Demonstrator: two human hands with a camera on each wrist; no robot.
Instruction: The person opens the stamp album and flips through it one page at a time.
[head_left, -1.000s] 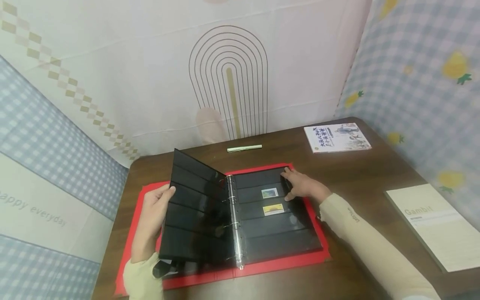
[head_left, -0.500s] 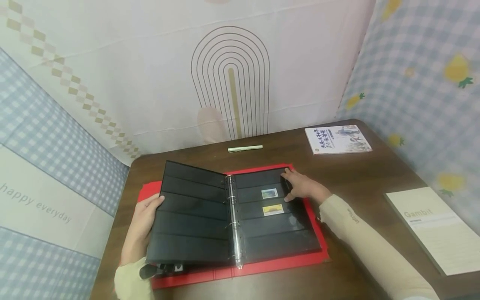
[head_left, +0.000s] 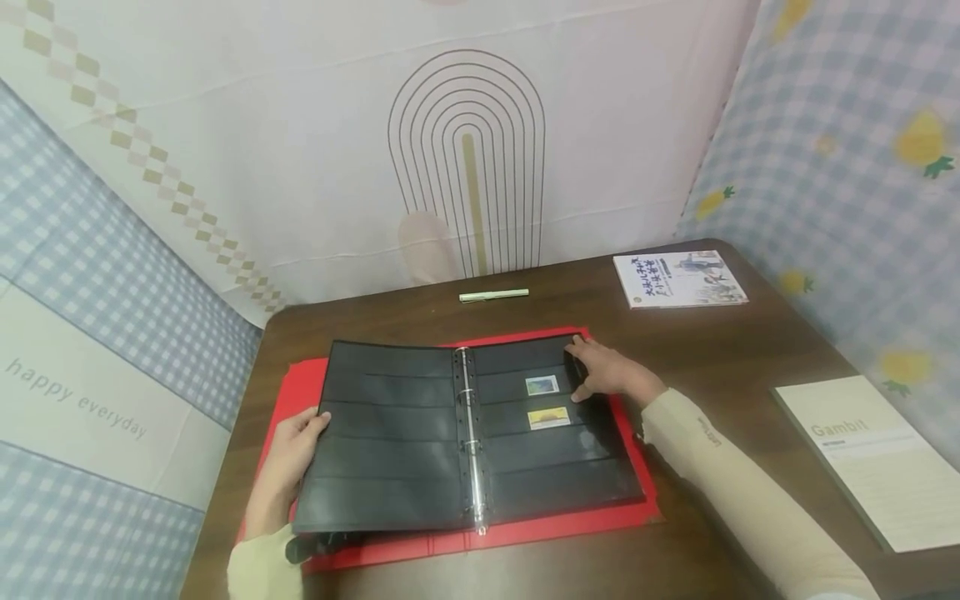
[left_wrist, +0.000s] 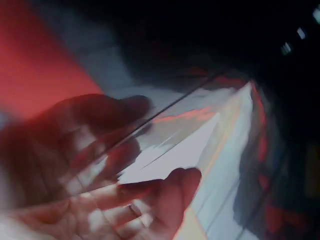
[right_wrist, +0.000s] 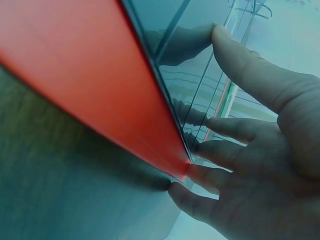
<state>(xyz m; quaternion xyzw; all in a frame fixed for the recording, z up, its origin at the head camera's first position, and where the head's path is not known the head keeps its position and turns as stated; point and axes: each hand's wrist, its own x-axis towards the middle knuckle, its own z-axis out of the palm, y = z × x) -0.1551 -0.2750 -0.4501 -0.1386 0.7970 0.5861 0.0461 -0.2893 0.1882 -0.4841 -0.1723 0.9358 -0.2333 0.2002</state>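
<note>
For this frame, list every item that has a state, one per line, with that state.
Red binder: open flat on the table.
Left black page: almost flat, outer edge held by the left hand.
Right black page: flat, pressed by the right hand.
Two stamps: tucked in the right page's strips.
Green pen: lying capped, untouched.
Illustrated book: closed.
Gambit booklet: closed.
</note>
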